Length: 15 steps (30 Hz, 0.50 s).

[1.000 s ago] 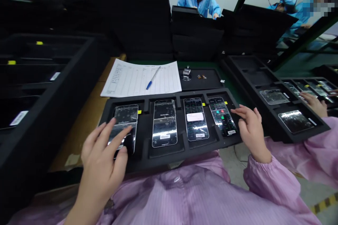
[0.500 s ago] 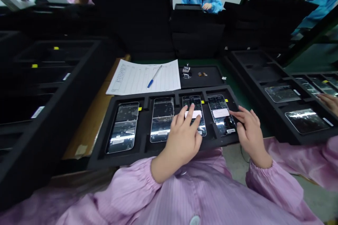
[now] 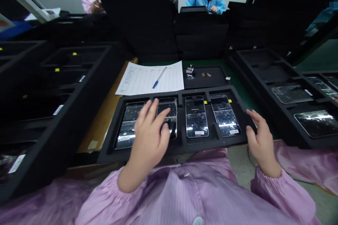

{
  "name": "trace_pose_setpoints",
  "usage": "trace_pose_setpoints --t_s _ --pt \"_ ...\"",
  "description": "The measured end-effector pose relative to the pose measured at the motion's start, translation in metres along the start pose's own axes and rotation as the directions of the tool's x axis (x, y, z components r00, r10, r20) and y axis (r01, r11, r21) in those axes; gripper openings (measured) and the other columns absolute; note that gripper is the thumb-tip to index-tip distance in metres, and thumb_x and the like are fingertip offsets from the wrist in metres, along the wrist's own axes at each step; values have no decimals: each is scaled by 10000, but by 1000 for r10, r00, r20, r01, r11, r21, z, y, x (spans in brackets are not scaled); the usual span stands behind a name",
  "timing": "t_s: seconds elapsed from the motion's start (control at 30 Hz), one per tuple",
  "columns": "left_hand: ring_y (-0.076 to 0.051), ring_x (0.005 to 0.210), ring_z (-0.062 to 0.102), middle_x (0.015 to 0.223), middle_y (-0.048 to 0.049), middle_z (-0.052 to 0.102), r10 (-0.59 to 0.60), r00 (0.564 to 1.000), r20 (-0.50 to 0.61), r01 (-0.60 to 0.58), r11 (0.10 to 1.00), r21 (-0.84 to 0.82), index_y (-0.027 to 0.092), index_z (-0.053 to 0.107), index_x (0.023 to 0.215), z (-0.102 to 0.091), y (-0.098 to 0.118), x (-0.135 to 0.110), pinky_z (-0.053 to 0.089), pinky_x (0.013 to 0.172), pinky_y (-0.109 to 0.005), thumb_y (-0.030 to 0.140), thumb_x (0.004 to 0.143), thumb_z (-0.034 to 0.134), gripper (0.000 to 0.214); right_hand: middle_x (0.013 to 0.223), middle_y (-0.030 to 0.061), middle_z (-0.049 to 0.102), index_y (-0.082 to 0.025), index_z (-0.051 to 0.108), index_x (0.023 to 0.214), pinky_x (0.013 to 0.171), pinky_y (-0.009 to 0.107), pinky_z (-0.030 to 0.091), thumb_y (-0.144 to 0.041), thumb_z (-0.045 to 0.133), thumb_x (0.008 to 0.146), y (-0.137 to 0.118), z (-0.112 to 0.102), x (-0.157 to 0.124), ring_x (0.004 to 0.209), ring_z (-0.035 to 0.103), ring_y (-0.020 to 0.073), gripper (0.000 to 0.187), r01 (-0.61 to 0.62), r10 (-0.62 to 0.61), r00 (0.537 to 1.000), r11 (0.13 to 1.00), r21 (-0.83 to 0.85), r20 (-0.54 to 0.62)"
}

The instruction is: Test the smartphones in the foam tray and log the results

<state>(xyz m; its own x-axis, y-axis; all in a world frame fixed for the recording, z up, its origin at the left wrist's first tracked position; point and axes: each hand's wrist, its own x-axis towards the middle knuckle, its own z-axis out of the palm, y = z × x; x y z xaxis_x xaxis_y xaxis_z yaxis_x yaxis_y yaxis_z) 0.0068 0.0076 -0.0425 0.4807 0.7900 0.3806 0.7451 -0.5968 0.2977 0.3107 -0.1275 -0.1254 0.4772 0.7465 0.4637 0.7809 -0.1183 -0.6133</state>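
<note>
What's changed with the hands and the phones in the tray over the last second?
The left hand moved left from the third phone to the second phone. The right hand moved right off the fourth phone to the edge of the black foam tray. The white pop-ups left both screens. The paper sheet and pen stayed put.

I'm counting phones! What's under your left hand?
Your left hand lies over one phone and another phone in the black tray. The parts beneath it are hidden.
</note>
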Motion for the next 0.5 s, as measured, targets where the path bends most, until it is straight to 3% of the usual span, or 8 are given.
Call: trace_pose_setpoints --t_s 0.17,0.23,0.33,0.37,0.5 --pt "-320 1419 450 1453 -101 570 -177 970 -168 173 984 -42 203 658 1229 -21 -58 -24 341 1209 -545 287 991 390 369 1377 161 594 -174 538 1342 1111 598 424 -289 449 948 -10 0 9 1349 514 326 420 43 -44 998 998 -36 -34" --pt "-321 1371 505 1405 -92 605 -254 948 -190 244 967 -71 204 668 1199 -21 -79 -33 365 1198 -545 313 991 391 363 1328 156 629 -175 580 1284 1078 567 465 -292 451 942 -26 1 28 1306 553 322 383 143 -137 987 988 -64 87" --pt "-345 1333 536 1366 -146 620 -291 945 -147 282 956 -81 157 676 1172 -10 -101 -41 391 1174 -570 361 981 368 416 1227 130 693 -177 652 1189 1012 495 522 -275 456 934 -61 17 81 1165 646 300 336 342 -297 875 938 -53 383" --pt "-358 1340 526 1368 -177 613 -282 951 -130 276 959 -62 130 673 1179 -5 -104 -42 395 1166 -584 358 975 354 442 1186 113 712 -181 671 1163 992 465 531 -258 465 930 -74 27 104 1108 670 286 320 376 -322 845 925 -47 427" --pt "-396 1441 393 1456 -233 528 -268 954 -131 279 958 69 76 634 1263 10 -104 -45 384 1154 -623 263 944 344 470 1054 113 731 -146 693 1098 918 385 528 -143 446 952 -112 88 197 992 689 236 286 381 -314 872 917 -120 374"
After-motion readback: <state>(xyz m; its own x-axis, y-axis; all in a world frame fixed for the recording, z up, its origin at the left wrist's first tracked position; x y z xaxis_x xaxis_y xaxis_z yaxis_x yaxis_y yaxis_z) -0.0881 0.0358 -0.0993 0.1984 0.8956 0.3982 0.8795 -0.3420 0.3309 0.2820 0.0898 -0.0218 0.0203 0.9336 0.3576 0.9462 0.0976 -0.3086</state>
